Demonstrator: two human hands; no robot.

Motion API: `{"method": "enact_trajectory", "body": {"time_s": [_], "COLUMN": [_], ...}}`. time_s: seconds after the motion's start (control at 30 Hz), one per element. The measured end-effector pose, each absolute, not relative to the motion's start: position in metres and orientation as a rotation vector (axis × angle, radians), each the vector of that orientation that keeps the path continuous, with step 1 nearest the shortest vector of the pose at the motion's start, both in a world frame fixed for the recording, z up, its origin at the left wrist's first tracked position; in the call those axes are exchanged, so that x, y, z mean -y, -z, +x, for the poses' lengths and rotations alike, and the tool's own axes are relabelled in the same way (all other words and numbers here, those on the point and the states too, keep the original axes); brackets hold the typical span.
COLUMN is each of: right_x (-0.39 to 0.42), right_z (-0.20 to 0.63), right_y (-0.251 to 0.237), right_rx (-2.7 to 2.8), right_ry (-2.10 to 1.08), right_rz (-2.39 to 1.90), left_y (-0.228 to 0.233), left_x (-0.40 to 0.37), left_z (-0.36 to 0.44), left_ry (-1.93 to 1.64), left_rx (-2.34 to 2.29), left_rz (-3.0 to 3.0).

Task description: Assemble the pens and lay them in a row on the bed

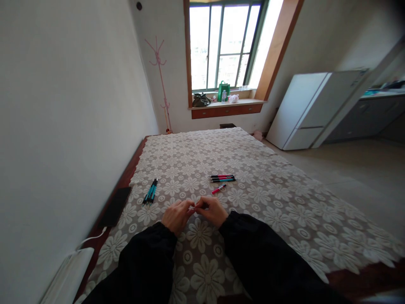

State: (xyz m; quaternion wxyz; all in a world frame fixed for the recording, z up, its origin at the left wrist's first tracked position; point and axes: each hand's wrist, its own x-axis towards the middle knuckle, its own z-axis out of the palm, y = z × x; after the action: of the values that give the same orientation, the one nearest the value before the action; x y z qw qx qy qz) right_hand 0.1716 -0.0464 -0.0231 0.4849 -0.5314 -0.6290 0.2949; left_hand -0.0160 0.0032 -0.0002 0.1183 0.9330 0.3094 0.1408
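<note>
Fingertips meeting, my left hand (177,214) and my right hand (213,210) are both closed over the tablecloth near the front of the table. Between them is something small and pale, mostly hidden by the fingers and too small to name. Just beyond my right hand lies a short red pen part (218,189) with a dark, shiny end. Past it, a few pens (223,178) with red and teal barrels lie side by side. Off to the left of my left hand is a bunch of teal-and-black pens (150,192).
A flower-patterned lace tablecloth (190,156) covers the table. Along its left edge, by the wall, lie a dark flat device (115,207) and a white object (70,274) with a cable. Beyond stand a pink coat rack (162,80), a windowsill with bags, and a white fridge (303,107).
</note>
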Motion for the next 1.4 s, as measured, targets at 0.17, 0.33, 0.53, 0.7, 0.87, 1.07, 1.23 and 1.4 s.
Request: {"method": "enact_trajectory", "body": {"time_s": [0.17, 0.33, 0.53, 0.7, 0.87, 1.07, 1.23, 1.4], "right_x": [0.045, 0.046, 0.040, 0.039, 0.040, 0.042, 0.048, 0.050], "right_z": [0.171, 0.171, 0.212, 0.255, 0.256, 0.228, 0.205, 0.197], "right_y": [0.027, 0.024, 0.009, 0.008, 0.012, 0.008, 0.003, 0.006], "right_rx": [1.505, 1.552, 1.812, 1.930, 1.979, 2.066, 2.081, 2.086], "right_ry": [-0.768, -0.799, -0.376, 0.046, 0.058, -0.207, -0.338, -0.353], "right_rz": [-1.295, -1.290, -1.399, -1.792, -1.849, -1.517, -1.311, -1.297], "left_y": [0.001, 0.000, -0.001, -0.004, -0.005, -0.005, -0.004, -0.003], "left_x": [-0.003, -0.002, -0.002, -0.001, 0.000, -0.002, -0.003, -0.004], "left_z": [-0.016, -0.016, -0.016, -0.016, -0.015, -0.015, -0.015, -0.016], "left_ry": [-0.359, -0.350, -0.419, -0.403, -0.376, -0.351, -0.339, -0.338], "left_rx": [-0.922, -0.938, -1.006, -1.047, -1.050, -1.048, -1.045, -1.016], "left_rz": [2.746, 2.712, 2.639, 2.651, 2.666, 2.654, 2.660, 2.654]}}
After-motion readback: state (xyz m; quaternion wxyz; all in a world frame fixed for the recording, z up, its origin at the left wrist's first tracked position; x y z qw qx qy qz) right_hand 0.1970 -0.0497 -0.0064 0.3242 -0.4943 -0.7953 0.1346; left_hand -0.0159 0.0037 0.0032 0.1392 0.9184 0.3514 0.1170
